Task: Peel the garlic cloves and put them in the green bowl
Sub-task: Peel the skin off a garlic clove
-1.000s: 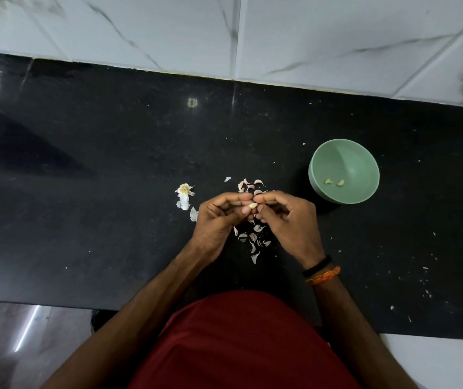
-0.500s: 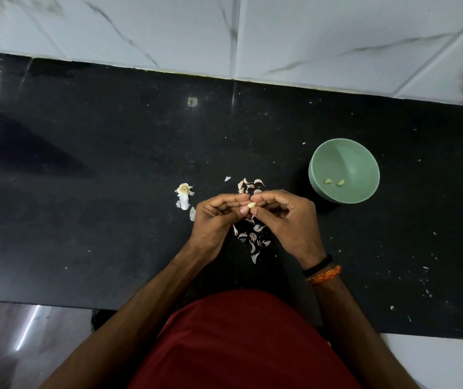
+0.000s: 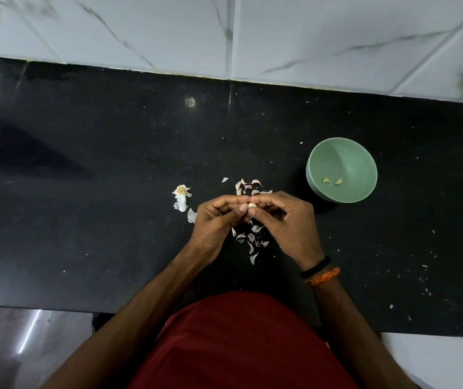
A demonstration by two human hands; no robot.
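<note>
A small pale garlic clove is pinched between the fingertips of both hands above the black counter. My left hand holds it from the left with curled fingers. My right hand pinches it from the right. The green bowl stands to the right of my hands and holds two peeled cloves. Loose garlic skins lie under and beyond my hands.
The remains of the garlic head lie on the counter left of my hands. A white marble-pattern wall rises behind the counter. Small white flecks dot the counter at the right. The counter's front edge runs close to my body.
Both hands stay together on the clove, with only slight finger movement around it. The bowl and skins have not moved.
</note>
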